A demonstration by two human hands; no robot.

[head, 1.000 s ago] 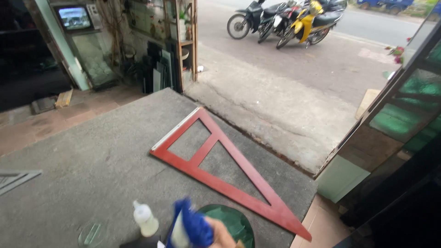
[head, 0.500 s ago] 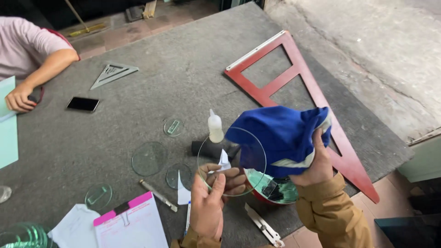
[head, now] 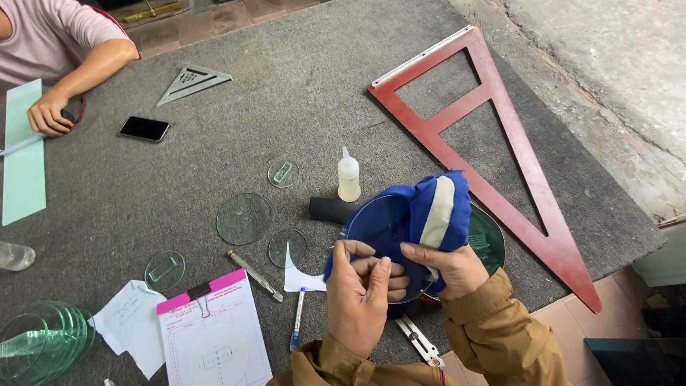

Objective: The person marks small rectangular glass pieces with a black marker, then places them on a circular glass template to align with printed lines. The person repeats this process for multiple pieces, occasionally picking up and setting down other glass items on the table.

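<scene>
1. A round pane of clear glass [head: 382, 232] is held up just above the grey carpeted table [head: 286, 86], near its front edge, with a blue cloth with a pale stripe [head: 429, 214] bunched against its far side.
2. The left hand [head: 361, 293] pinches the lower rim of the pane, thumb on the near face and fingers curled behind.
3. The right hand [head: 446, 268] is closed on the cloth, pressing it to the glass from the right.
4. Under the cloth lies a stack of green glass discs [head: 489, 239]; a black handle [head: 330, 209] and a small white squeeze bottle [head: 349, 177] stand just beyond the pane.
5. To the left lie several smaller glass circles [head: 244, 218], a glass cutter [head: 255, 275], a pen [head: 297, 318] and a pink-topped clipboard [head: 213, 336].
6. A large red triangular frame [head: 500, 143] spans the right side of the table.
7. Far left, another person's hand [head: 46, 114] rests on a pale green strip [head: 23, 154], with a black phone [head: 144, 129] and a metal triangle square [head: 191, 81] nearby.
</scene>
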